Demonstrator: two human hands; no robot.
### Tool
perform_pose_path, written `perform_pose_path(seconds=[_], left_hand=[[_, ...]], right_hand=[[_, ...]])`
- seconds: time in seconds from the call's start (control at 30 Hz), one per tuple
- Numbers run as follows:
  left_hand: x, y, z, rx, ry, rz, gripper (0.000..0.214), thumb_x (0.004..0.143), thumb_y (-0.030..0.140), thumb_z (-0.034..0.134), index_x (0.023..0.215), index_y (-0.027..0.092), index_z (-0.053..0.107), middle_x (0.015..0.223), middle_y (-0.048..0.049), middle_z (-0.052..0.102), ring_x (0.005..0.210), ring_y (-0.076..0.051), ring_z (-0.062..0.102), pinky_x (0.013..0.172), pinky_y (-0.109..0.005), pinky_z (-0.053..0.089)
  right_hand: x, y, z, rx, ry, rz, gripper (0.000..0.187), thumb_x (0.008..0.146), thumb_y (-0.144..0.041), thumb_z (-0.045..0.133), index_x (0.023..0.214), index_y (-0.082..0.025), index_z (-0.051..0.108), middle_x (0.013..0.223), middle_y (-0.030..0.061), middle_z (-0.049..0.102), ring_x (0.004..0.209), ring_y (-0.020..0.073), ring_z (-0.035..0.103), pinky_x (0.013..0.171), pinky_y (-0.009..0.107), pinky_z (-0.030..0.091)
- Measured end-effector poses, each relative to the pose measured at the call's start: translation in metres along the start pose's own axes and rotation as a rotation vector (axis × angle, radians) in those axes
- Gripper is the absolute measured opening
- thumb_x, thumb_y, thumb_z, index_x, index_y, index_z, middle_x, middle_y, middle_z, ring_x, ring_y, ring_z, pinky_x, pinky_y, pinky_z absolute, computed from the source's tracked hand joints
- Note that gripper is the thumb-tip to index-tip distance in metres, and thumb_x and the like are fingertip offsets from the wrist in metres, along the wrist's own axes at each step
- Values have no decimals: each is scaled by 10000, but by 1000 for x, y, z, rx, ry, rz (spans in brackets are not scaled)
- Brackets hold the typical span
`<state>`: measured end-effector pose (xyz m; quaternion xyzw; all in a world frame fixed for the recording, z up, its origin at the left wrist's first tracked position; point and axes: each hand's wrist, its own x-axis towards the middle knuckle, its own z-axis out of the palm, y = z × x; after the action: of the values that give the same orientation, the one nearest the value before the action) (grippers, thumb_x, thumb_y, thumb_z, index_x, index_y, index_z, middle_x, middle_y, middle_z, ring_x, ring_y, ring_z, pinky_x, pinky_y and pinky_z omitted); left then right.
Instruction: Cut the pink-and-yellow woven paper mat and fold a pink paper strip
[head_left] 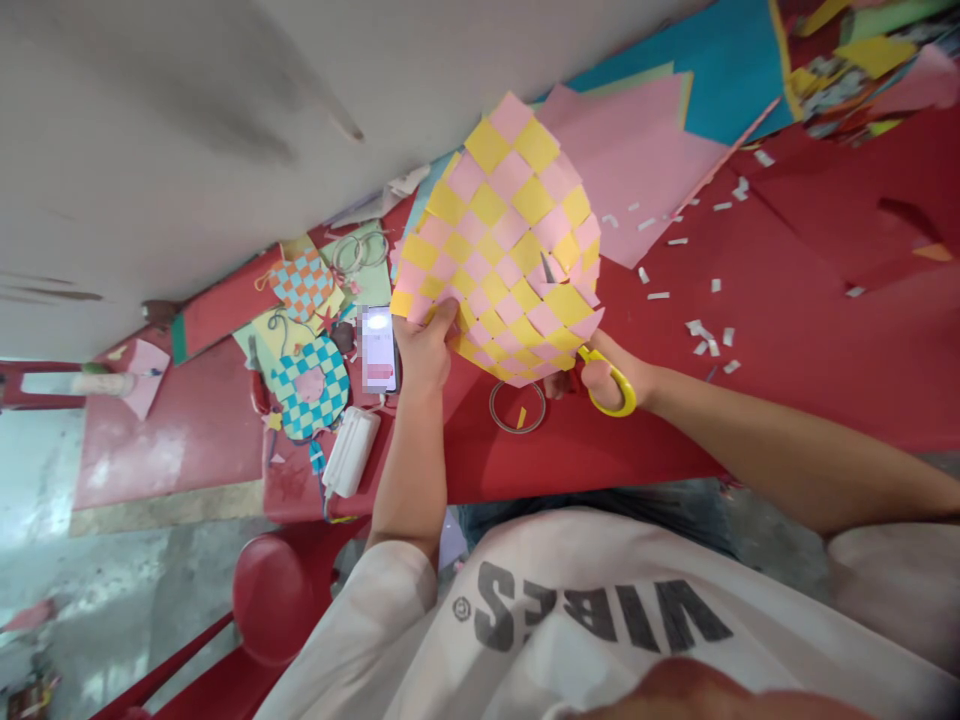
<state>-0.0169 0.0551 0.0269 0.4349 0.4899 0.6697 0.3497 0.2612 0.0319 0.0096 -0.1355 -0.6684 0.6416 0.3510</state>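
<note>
A woven paper mat (504,235) of yellow and pink strips is held up above the red table (787,330). My left hand (426,350) pinches its lower left edge, fingers closed on the paper. My right hand (600,378) grips yellow-handled scissors (611,385) at the mat's lower right edge; the blades are mostly hidden behind the weave, with a tip showing through near the middle.
A phone (378,348), a tape ring (517,407), a white glue bottle (351,452) and two smaller woven pieces (309,385) lie at the left. Pink and blue paper sheets (652,150) lie behind. White paper scraps (705,335) dot the table. A red stool (271,595) stands below left.
</note>
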Motion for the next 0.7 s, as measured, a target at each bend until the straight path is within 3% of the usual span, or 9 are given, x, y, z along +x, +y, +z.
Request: perform_pose_path(seconds=[0.13,0.27,0.43,0.7], left_hand=[[0,-2,-2,38,-11,-20,589,742,539,991,1198,227,789,927,-24,793,975,-207,807,929,-316,671],[-1,-1,-1,62,-34,-8,593,747,563,978,1194,226,781,1016,-46,803,1046,-224,805,968,-341,673],[-1,2,-3,99,-45,-33,508,747,555,972,1048,196,778,937,-35,785,1025,-224,805,944,-331,678],[-2,6,-3,102,-84,-78,593,734,543,986,1187,222,780,972,-47,808,1115,-274,819,1047,-402,672]], right_hand=[[-2,4,0,-56,22,-21,806,965,-931,467,768,-170,641,635,50,660,526,141,618,482,263,500],[-5,9,-1,-75,33,-8,797,983,-915,459,736,-175,624,633,47,650,531,151,622,489,276,510],[-6,10,0,-41,72,1,777,975,-914,492,815,-168,644,653,35,652,524,139,622,473,258,495],[-5,9,4,-5,138,33,722,976,-905,511,960,-205,687,674,20,663,527,164,637,460,290,511]])
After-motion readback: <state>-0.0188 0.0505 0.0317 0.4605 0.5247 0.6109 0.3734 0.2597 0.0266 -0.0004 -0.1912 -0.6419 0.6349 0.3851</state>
